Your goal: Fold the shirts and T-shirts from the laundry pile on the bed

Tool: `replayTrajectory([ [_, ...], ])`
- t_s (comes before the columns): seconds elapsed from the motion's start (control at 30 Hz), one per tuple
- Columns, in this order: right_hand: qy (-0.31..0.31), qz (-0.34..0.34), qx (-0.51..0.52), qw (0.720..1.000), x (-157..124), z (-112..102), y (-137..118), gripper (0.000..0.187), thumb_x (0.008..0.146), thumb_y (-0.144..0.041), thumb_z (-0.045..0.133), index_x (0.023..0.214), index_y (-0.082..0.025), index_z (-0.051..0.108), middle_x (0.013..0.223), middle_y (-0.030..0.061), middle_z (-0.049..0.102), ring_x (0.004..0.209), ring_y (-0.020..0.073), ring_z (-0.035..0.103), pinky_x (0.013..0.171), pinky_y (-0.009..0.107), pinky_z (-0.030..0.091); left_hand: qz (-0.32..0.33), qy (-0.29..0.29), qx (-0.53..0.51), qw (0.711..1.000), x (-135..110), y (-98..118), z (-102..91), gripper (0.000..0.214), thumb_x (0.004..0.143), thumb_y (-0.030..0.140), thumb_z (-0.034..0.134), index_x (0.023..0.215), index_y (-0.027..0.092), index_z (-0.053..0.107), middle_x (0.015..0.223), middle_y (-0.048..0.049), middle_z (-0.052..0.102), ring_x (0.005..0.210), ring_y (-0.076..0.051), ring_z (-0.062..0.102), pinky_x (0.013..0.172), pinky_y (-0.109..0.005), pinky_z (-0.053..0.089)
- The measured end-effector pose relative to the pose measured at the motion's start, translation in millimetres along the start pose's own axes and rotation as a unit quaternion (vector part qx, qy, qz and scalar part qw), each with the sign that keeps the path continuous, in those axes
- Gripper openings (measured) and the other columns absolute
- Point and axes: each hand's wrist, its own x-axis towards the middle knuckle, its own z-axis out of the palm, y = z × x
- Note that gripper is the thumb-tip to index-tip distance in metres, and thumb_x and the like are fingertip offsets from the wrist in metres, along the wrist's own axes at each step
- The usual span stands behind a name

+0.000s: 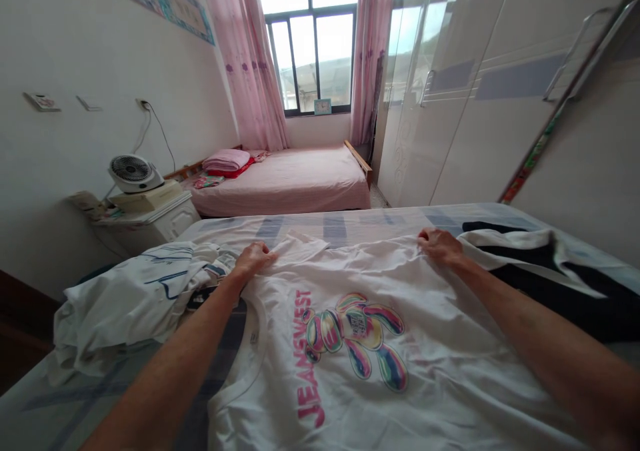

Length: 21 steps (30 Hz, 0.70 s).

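Observation:
A white T-shirt (440, 344) lies spread sideways over the bed, its neckline to the left and its far sleeve pointing away from me. Pink lettering and a colourful bear print show on its front. My left hand (256, 259) pinches the shirt at the far shoulder, close to the neckline. Farther right, my right hand (440, 246) grips the far side edge of the same shirt, fingers closed on the cloth. The near part of the shirt runs out of the bottom of the view.
White clothes (125, 298) are heaped on the left. A black and white garment (550, 278) lies at right on the checked bedsheet (345, 224). Beyond are a pink bed (300, 178), a fan (134, 171) on a cabinet, and wardrobe doors (460, 104).

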Motion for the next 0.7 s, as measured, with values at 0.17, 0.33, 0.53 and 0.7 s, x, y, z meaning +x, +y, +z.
replayTrajectory([
  [0.17,0.163,0.008,0.109,0.981,-12.4,-34.4,9.3,0.031,0.085,-0.031,0.037,0.102,-0.015,0.058,0.098,0.013,0.067,0.088,0.0245,0.062,0.076,0.036,0.046,0.047,0.035,-0.079,0.995,-10.7,10.7,-9.0,0.029,0.08,0.043,0.041,0.071,0.018,0.056,0.058,0.0016,0.053,0.056,-0.013,0.049,0.05,-0.022,0.034],
  [0.33,0.284,-0.008,0.196,0.939,-25.8,-92.6,12.6,0.034,0.089,-0.045,0.03,0.109,-0.028,0.051,0.107,0.0082,0.063,0.097,0.026,0.059,0.081,0.041,0.047,0.158,0.196,-0.177,0.952,-17.6,35.4,-45.2,0.026,0.085,0.042,0.041,0.079,0.019,0.052,0.064,0.0031,0.05,0.058,-0.011,0.044,0.057,-0.021,0.035],
  [0.53,0.319,-0.026,0.129,0.939,16.3,-117.4,5.1,0.032,0.089,-0.043,0.035,0.108,-0.027,0.055,0.101,0.0089,0.064,0.098,0.0285,0.06,0.088,0.046,0.044,0.189,0.283,-0.03,0.94,24.4,70.7,-56.7,0.025,0.091,0.033,0.038,0.088,0.018,0.058,0.072,-0.0021,0.06,0.069,-0.015,0.054,0.067,-0.024,0.037],
  [0.7,0.199,0.051,0.06,0.977,65.4,-89.1,3.5,0.036,0.09,-0.032,0.036,0.114,-0.014,0.056,0.109,0.0183,0.063,0.103,0.0277,0.057,0.084,0.041,0.043,0.127,0.254,0.126,0.951,64.0,81.8,-29.7,0.032,0.093,0.03,0.035,0.108,0.014,0.058,0.094,-0.0134,0.066,0.089,-0.026,0.061,0.077,-0.033,0.043],
])
